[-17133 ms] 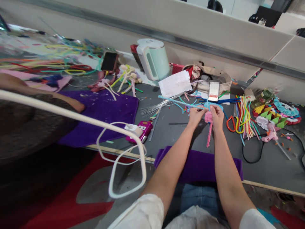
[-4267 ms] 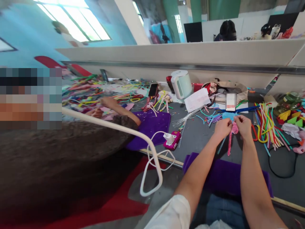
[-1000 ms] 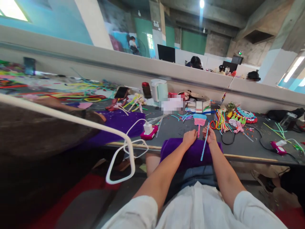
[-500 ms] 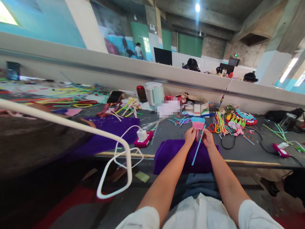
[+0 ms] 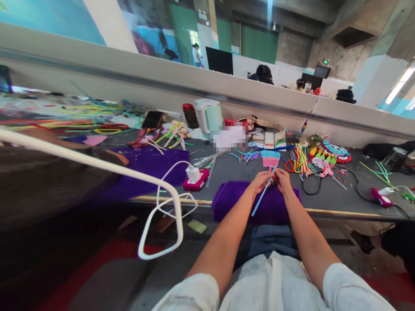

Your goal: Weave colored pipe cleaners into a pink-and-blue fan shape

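Observation:
My left hand [image 5: 261, 180] is closed with its fingertips at the narrow pink lower end of a fan-shaped pipe-cleaner piece [image 5: 270, 159], striped blue on top and pink below. Pinched in my right hand [image 5: 282, 179] is a light blue twisted pipe cleaner [image 5: 260, 201], which slants down to the left across the left fingers. The fingertips of both hands nearly meet, and the exact contact point is too small to make out. Beneath the hands lies a rolled purple cloth [image 5: 231, 201] at the table's front edge.
A bundle of coloured pipe cleaners [image 5: 301, 160], red-handled scissors [image 5: 289, 166] and a round colourful craft piece [image 5: 335, 152] lie to the right. On the left are a pink power strip [image 5: 196, 179], a kettle [image 5: 210, 116] and a white curved frame [image 5: 162, 183]. Another person's arm [image 5: 110, 157] rests nearby.
My hands have come closer together at the pink end. The light blue pipe cleaner now lies more slanted, its lower end further left. The camera view has shifted slightly.

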